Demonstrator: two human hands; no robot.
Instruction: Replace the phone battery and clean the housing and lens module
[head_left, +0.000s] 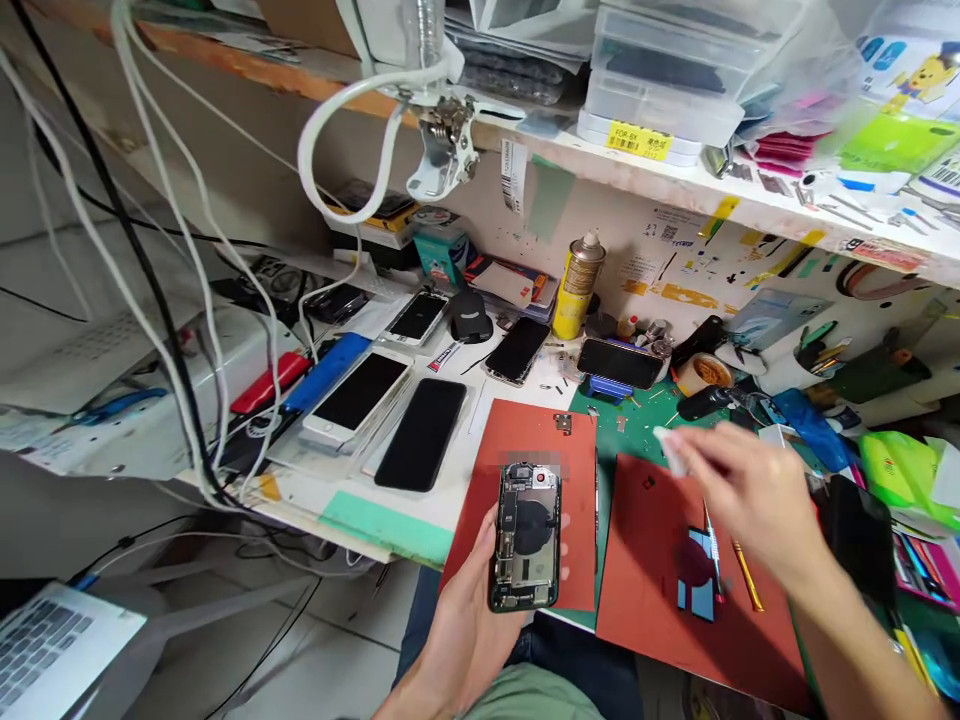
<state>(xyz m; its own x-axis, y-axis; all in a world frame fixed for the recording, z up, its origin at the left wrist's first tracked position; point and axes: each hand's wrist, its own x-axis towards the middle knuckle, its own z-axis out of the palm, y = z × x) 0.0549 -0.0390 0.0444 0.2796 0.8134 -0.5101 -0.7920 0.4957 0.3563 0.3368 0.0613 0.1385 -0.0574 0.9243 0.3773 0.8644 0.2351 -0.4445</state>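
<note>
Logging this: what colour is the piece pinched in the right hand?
The pinched piece is white; head view.

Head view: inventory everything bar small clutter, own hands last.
opened phone: 1, dark, front centre
white wad: 1, white, front right
red mats: 2, red, front
slim tools: 2, metallic, right mat
green mat: 1, green, bench right
other phones: at least 5, white or black, bench
spray can: 1, yellow, bench back
laptop: 1, silver, lower left
drawers: several, clear, upper shelf
cables: several, white and black, left
left hand: 1, bare, holding opened phone
right hand: 1, bare, pinching white wad
</note>
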